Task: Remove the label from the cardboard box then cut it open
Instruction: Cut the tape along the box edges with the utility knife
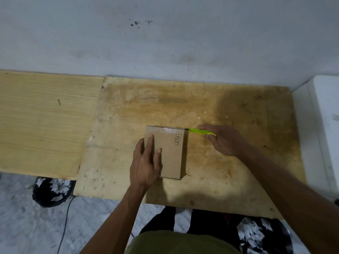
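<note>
A small brown cardboard box (169, 153) lies flat on the worn plywood tabletop (211, 173), with handwriting along its right side and clear tape across its far edge. My left hand (145, 162) presses flat on the box's left half, fingers spread. My right hand (223, 140) is to the right of the box and grips a bright green cutter (199, 131). The cutter's tip touches the box's far right corner. No paper label shows on the top face.
A lighter wooden board (44, 121) adjoins the tabletop on the left. A white appliance or cabinet (322, 129) stands at the right edge. The wall runs close behind. Black bags with white scraps (52, 191) sit on the floor below the table, along with a thin cable (64, 224).
</note>
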